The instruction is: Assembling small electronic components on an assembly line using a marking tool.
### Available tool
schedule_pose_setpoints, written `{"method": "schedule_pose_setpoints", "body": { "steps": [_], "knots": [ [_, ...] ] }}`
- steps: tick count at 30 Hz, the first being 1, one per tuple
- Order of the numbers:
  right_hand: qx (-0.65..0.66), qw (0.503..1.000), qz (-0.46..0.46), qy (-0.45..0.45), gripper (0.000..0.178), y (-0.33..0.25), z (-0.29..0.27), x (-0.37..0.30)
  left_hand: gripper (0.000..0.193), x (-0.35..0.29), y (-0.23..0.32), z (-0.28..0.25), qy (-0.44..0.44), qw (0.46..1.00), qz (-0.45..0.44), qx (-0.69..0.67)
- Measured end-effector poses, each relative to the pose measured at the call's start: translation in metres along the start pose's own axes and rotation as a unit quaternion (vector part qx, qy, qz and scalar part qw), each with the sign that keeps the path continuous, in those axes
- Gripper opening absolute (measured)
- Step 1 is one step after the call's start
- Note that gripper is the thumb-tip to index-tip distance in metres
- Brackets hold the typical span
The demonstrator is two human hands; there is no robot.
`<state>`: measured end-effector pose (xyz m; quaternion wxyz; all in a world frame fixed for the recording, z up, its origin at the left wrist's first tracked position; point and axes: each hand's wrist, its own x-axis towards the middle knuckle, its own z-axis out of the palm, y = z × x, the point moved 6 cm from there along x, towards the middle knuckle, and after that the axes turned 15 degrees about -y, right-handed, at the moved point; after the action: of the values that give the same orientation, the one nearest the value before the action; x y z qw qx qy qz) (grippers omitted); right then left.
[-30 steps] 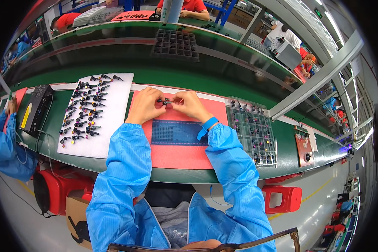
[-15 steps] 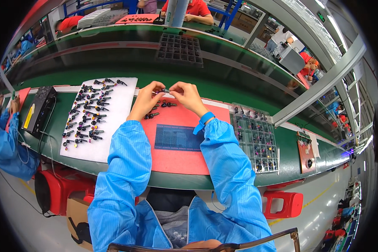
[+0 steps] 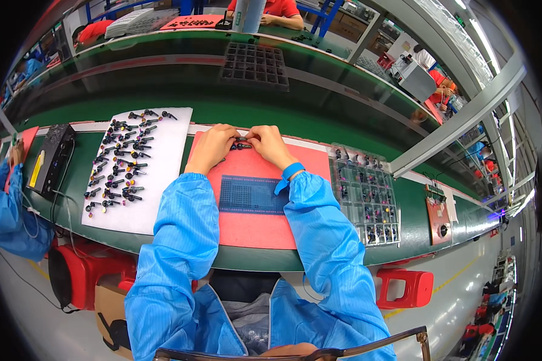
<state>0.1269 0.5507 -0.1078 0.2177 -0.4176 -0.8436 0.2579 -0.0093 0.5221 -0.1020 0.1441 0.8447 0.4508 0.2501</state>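
Note:
My left hand [image 3: 213, 147] and my right hand [image 3: 268, 144] meet over the far part of a red-orange mat [image 3: 256, 231]. Their fingertips pinch a small black stemmed part [image 3: 241, 139], shaped like an earbud, held low between them. Just below it another such part [image 3: 241, 147] lies on the mat; my left hand hides most of what else lies there. Between my forearms sits a flat dark-blue gridded pad [image 3: 251, 195]. To the left, a white foam sheet [image 3: 162, 180] carries several rows of similar black parts with coloured ends.
On the right a clear compartment tray [image 3: 367, 195] holds more parts, beside a reddish board with a black knob [image 3: 439, 222]. A black box [image 3: 52, 157] with cables stands at left, near a co-worker's blue sleeve [image 3: 9, 210]. A metal post [image 3: 457, 114] slants beyond the tray.
Both hands have come down closer to the mat, with the small part between their fingers. My left hand now covers parts on the mat that showed before.

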Motion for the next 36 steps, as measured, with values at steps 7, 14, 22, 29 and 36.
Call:
{"method": "schedule_pose_setpoints", "body": {
  "steps": [7,14,22,29,36],
  "knots": [
    [-0.033,0.999,-0.014,0.004,0.013,-0.005,0.000,-0.005,0.020,-0.003,0.011,-0.002,0.037,0.997,0.046,0.052],
    [-0.062,0.997,-0.037,0.023,0.019,-0.004,-0.002,-0.013,0.030,-0.003,0.011,0.006,-0.006,0.996,0.011,0.084],
    [-0.283,0.893,0.324,0.134,0.018,0.077,-0.143,-0.103,0.031,-0.006,0.009,0.011,0.002,0.996,-0.004,0.094],
    [-0.256,0.902,0.342,0.062,0.018,0.117,-0.137,-0.132,0.034,-0.012,0.013,0.009,-0.002,0.993,0.000,0.115],
    [-0.269,0.887,0.365,0.084,0.018,0.122,-0.136,-0.131,0.042,-0.012,0.019,0.005,-0.003,0.992,-0.002,0.129]
  ]
}}
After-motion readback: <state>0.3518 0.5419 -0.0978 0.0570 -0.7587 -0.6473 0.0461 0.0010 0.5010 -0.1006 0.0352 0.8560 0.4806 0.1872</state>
